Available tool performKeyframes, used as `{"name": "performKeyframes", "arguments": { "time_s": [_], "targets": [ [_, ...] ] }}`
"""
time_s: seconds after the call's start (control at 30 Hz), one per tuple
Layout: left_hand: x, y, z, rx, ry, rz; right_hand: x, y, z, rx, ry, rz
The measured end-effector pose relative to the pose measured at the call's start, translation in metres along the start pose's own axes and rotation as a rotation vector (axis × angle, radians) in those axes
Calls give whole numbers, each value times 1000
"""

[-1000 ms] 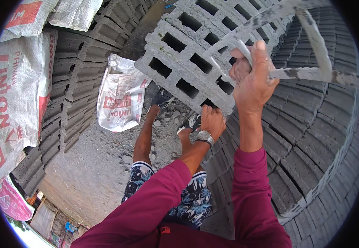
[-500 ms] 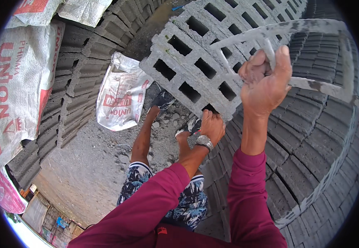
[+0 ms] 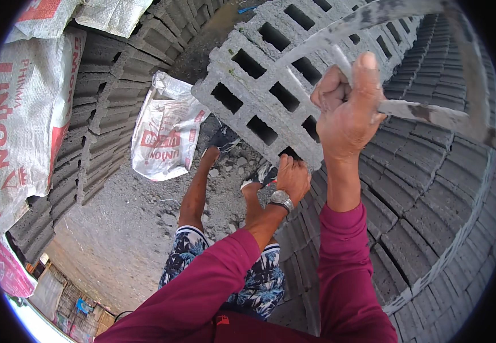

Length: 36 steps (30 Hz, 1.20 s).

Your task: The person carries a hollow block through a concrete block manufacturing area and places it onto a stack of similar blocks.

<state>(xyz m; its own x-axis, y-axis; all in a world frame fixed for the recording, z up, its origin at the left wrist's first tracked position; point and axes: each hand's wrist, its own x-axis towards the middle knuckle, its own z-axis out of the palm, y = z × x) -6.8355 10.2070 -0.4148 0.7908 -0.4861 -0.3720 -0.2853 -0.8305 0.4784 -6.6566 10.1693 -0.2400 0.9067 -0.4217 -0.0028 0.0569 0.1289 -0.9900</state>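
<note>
Far to the left of both hands, large white woven sacks (image 3: 13,131) with red print lie bulging on a stack of grey blocks (image 3: 96,126), their contents hidden. A smaller white sack (image 3: 165,134) with red print stands crumpled and open-topped on the gravel ground (image 3: 122,228), left of the left hand; what it holds cannot be seen.

The left hand (image 3: 293,177), a wristwatch (image 3: 281,200) on its wrist, presses up against the lower edge of a row of grey hollow concrete blocks (image 3: 265,97), fingers curled under that edge. The blocks hang tilted, above and left of the right hand, their rectangular cells empty. Below the left hand show the person's bare legs, patterned shorts (image 3: 248,274) and dark shoes.

The right hand (image 3: 348,108) is closed in a fist round the handle of a grey metal carrying frame (image 3: 430,114), whose bars reach over the blocks and off to the right. Under it lie rows of laid blocks (image 3: 430,217).

Compared with half a second ago, the right hand sits a little further left and the row of blocks fills more of the view.
</note>
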Motion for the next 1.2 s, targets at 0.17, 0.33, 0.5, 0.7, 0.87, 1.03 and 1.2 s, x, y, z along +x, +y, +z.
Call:
{"name": "performKeyframes", "arguments": {
  "time_s": [0.17,0.33,0.5,0.7,0.87,1.03,1.2],
  "targets": [
    [0,-2,17,-11,200,31,-8,51,13,-100,-36,20],
    [-3,14,3,-181,174,59,-16,106,-10,-246,45,266],
    [1,7,17,-59,-26,-41,18,9,22,76,25,68],
    [1,6,13,-290,227,58,-7,99,14,-333,-107,61],
    [0,-5,9,-236,246,49,-10,103,25,-364,-145,237],
    [4,2,12,-164,190,48,3,83,24,-404,-11,214],
    [9,16,12,-179,161,106,-3,17,-48,-639,3,338]
  ]
}}
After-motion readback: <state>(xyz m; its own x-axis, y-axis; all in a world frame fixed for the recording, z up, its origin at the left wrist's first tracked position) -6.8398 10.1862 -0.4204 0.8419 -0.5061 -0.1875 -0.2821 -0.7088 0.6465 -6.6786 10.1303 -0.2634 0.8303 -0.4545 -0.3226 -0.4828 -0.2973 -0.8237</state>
